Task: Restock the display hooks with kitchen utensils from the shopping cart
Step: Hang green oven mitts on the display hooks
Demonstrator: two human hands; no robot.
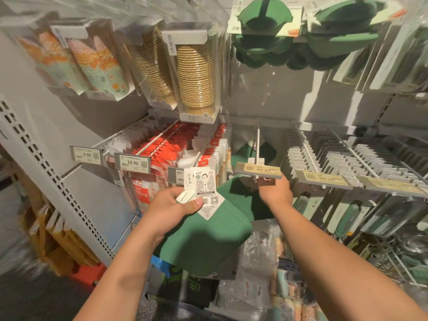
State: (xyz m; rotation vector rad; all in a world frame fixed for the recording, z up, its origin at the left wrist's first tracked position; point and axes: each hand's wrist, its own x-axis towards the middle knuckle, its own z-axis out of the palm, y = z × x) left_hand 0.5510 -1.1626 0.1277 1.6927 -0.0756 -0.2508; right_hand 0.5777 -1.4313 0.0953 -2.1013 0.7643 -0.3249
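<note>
Price tags (132, 162): 8.99, 16.90; cup box (205, 115): 35

Both forearms are bare from elbow to wrist, with no sleeves in view. The left hand (176, 202) and right hand (275, 191) wear no gloves, rings or watch.

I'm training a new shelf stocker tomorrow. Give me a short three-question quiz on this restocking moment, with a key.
1. True or false: the left hand holds a green item by its white card header.
2. What does the right hand touch?
A. a pack of paper cups
B. the flipped-up price tag at the tip of the nearly empty hook
C. the red packets
3. Fill in: the price label in front of the red packets reads ____.

Key: 1 true; 2 B; 3 16.90
</note>
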